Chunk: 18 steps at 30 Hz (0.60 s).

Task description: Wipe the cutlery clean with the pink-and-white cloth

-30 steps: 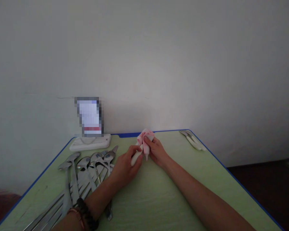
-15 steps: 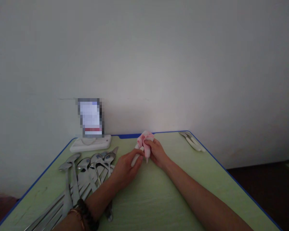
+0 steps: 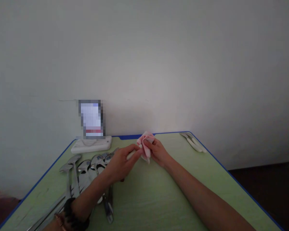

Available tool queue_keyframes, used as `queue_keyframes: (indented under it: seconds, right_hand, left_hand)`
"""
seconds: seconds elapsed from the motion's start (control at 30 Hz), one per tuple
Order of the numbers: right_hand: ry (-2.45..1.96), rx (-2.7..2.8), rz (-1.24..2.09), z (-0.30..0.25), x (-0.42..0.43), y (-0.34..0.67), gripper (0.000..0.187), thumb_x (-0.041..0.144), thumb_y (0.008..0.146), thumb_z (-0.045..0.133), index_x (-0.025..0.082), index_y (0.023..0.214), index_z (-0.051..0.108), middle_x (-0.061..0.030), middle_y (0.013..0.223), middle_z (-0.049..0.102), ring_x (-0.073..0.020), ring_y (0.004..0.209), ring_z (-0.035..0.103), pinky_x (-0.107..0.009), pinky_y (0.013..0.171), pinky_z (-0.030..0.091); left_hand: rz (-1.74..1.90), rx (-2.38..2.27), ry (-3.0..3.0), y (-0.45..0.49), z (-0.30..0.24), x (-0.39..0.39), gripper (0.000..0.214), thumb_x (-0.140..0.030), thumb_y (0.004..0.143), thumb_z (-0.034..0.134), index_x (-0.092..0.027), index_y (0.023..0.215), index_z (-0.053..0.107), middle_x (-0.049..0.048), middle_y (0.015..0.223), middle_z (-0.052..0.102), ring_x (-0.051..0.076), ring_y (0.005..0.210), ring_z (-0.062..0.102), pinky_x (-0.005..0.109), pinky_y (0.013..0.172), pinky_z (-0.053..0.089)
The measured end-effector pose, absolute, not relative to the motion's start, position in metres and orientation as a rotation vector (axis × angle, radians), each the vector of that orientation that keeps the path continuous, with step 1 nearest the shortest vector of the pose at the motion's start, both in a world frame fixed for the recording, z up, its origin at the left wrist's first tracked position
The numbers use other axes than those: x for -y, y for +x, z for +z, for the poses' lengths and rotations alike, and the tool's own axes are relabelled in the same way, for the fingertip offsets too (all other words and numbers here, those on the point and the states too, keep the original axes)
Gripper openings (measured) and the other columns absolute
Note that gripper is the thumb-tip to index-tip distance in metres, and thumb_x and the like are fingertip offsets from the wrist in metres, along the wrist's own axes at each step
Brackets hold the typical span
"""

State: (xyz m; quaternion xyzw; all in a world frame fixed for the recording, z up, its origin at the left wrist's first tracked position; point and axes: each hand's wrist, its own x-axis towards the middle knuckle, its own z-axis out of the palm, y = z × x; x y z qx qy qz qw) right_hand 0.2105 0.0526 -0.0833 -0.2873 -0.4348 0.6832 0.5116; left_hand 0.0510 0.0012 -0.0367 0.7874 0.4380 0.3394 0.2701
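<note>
My left hand (image 3: 122, 162) is closed on the white handle (image 3: 131, 155) of a piece of cutlery, whose other end is hidden in a cloth. The crumpled pink and white cloth (image 3: 146, 138) is bunched in my right hand (image 3: 159, 153), thumb pressed on its folds. Both hands are close together above the far middle of the green table (image 3: 144, 199). Beneath my left forearm lies a pile of metal cutlery, with several spoons (image 3: 96, 160) at its far end; the forearm covers part of it.
Two white-handled pieces of cutlery (image 3: 194, 145) lie at the table's far right corner. At the far left, a white block-shaped device (image 3: 91, 145) stands in front of a blurred lit screen (image 3: 91, 118). A plain wall (image 3: 144, 64) rises behind the table's blue edge.
My left hand has shifted slightly left and up, its grip on the white handle turned flatter. My right hand keeps the cloth bunched in nearly the same place.
</note>
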Motion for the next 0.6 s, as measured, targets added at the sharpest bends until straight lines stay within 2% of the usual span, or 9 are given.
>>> queue_keyframes:
  seconds: [0.23, 0.4, 0.6]
  right_hand:
    - [-0.733, 0.976, 1.638, -0.087, -0.054, 0.209, 0.028, 0.042, 0.071, 0.066, 0.014, 0.074, 0.065, -0.0003, 0.06, 0.061, -0.0091, 0.052, 0.05, -0.022, 0.053, 0.039]
    - [-0.676, 0.964, 1.759, -0.082, -0.051, 0.212, 0.023, 0.027, 0.062, 0.073, 0.013, 0.081, 0.067, -0.0035, 0.076, 0.067, -0.0118, 0.067, 0.057, -0.024, 0.068, 0.045]
    - [-0.665, 1.123, 1.809, -0.081, -0.048, 0.214, 0.023, 0.021, 0.062, 0.072, 0.014, 0.083, 0.068, -0.0039, 0.081, 0.068, -0.0125, 0.073, 0.059, -0.023, 0.072, 0.044]
  left_hand:
    - [0.779, -1.142, 2.225, 0.043, -0.033, -0.007, 0.025, -0.039, 0.086, 0.046, -0.019, 0.085, 0.06, -0.0026, 0.074, 0.066, 0.013, 0.066, 0.058, 0.022, 0.069, 0.042]
    - [0.801, -1.138, 2.19, 0.032, -0.025, -0.013, 0.033, -0.041, 0.086, 0.042, -0.018, 0.081, 0.065, -0.0003, 0.078, 0.067, 0.015, 0.074, 0.059, 0.023, 0.071, 0.043]
    - [0.83, -1.18, 2.127, 0.026, -0.021, -0.014, 0.038, -0.041, 0.087, 0.041, -0.017, 0.075, 0.067, -0.0029, 0.064, 0.062, 0.012, 0.061, 0.054, 0.019, 0.061, 0.042]
